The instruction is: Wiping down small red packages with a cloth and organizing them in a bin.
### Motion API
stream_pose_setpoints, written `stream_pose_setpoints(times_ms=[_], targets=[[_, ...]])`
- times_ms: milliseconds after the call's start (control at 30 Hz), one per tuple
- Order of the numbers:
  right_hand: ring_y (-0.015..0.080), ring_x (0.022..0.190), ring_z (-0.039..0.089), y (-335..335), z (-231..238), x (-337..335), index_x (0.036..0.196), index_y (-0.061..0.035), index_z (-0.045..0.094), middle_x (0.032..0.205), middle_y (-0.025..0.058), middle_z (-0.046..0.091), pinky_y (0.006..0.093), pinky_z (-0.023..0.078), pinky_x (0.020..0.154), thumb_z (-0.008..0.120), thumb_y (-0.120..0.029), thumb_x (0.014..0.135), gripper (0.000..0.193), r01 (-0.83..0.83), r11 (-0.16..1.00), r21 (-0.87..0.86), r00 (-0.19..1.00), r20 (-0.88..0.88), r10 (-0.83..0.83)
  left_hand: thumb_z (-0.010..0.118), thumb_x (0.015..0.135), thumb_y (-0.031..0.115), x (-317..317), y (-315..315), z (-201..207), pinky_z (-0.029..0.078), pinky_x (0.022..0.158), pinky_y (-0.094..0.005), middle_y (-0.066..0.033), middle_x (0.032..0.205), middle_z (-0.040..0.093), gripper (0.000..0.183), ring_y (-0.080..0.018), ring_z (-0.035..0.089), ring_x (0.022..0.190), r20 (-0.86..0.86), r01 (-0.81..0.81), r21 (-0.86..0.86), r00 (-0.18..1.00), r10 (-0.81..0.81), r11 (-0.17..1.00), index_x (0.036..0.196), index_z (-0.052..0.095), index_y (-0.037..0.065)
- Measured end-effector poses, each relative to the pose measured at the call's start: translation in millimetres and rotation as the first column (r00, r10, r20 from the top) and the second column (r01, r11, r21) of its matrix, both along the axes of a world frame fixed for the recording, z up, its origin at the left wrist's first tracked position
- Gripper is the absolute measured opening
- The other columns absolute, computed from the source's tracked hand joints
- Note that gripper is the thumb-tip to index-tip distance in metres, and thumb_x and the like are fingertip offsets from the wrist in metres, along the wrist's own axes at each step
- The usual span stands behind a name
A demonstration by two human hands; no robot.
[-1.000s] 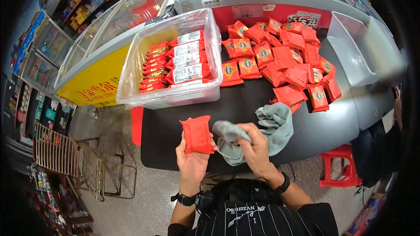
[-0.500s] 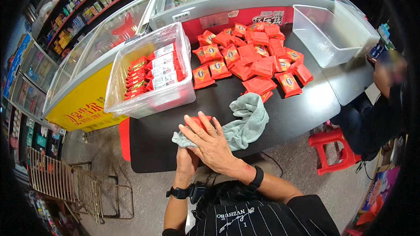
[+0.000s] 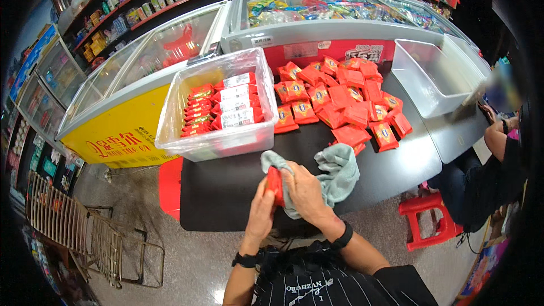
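Note:
Over the near edge of the black table, my left hand (image 3: 262,209) is closed around a small red packet (image 3: 276,185), held upright. My right hand (image 3: 309,194) grips a grey-green cloth (image 3: 341,177) and presses part of it against the packet's right side. The cloth's other end lies bunched on the table. Farther back is a loose pile of red packets (image 3: 341,97), some showing a yellow and blue emblem. To its left stands a plastic-lined white bin (image 3: 229,146), with red packets stacked in rows inside, several showing white printed sides.
An open clear bin (image 3: 416,101) stands at the table's back right. Behind the table (image 3: 218,192) are glass-topped freezers (image 3: 317,42). A seated person (image 3: 481,170) is at the right beside a red stool (image 3: 425,224). A folding metal chair (image 3: 73,221) stands at lower left.
Both hands have lifted and turned the packet from flat under my right hand to upright between them. The cloth is now wrapped against its side. The view has shifted, showing more of the background.

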State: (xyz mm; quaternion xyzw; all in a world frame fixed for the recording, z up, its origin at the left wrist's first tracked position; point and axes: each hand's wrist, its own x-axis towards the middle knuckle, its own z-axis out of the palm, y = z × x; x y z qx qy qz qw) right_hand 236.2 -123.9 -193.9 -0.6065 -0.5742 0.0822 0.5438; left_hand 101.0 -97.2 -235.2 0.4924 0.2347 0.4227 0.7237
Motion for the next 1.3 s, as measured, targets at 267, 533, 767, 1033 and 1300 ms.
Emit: stream_pose_setpoints(times_ms=[267,533,767,1033,1300], targets=[[0.0201,0.064,0.039,-7.0,-1.7,25.9,0.088,0.0011,0.048,0.07,0.0117,0.042,0.036,0.038,0.061,0.046,-0.026,0.103,0.031,-0.171,0.941,-0.292,0.952,-0.294,0.082,0.055,0.099,0.025,-4.2,-10.3,2.2,0.037,0.108,-0.0375,-0.0143,0.139,0.048,0.056,-0.0214,0.047,0.128,0.147,-0.014,-0.203,0.988,0.044,0.979,0.143,0.034,-0.001],[0.0225,0.101,0.057,-4.8,7.4,49.2,0.117,0.0019,0.06,0.106,0.0117,0.058,0.0327,0.045,0.089,0.055,-0.016,0.098,0.027,-0.518,0.826,-0.222,0.814,-0.424,0.397,0.057,0.096,0.017,-23.6,12.5,38.7,0.048,0.092,-0.0381,-0.0142,0.121,0.056,0.036,-0.0216,0.06,0.102,-0.013,0.075,-0.362,0.996,-0.085,0.929,0.127,0.046,0.0],[0.018,0.101,0.056,0.0,3.2,56.1,0.109,0.0005,0.062,0.104,0.0076,0.058,0.0294,0.044,0.089,0.068,-0.009,0.088,0.023,-0.619,0.767,-0.166,0.705,-0.548,0.451,0.058,0.096,0.018,-21.8,9.6,59.5,0.046,0.094,-0.0338,-0.013,0.119,0.058,0.035,-0.0209,0.058,0.107,-0.07,-0.001,-0.405,0.997,-0.03,0.915,0.123,0.051,-0.002],[0.0249,0.1,0.059,-17.9,-11.1,72.7,0.111,-0.001,0.062,0.107,0.0116,0.06,0.0348,0.047,0.087,0.071,-0.013,0.087,0.028,-0.502,0.865,-0.008,0.793,-0.404,0.456,0.04,0.106,0.025,3.1,-5.2,71.5,0.041,0.098,-0.0324,-0.0072,0.119,0.058,0.031,-0.0171,0.054,0.109,-0.129,-0.026,-0.337,0.991,-0.019,0.941,0.129,0.049,0.005],[0.0285,0.103,0.058,-20.6,21.2,72.8,0.115,-0.0066,0.06,0.112,0.0133,0.058,0.0384,0.047,0.09,0.062,-0.013,0.092,0.024,-0.592,0.806,-0.016,0.783,-0.247,0.57,0.049,0.102,0.03,-2.5,12.0,32.0,0.047,0.1,-0.0359,-0.0083,0.12,0.066,0.036,-0.0208,0.06,0.112,0.214,0.12,-0.81,0.972,0.099,0.574,0.126,0.058,0.005]])
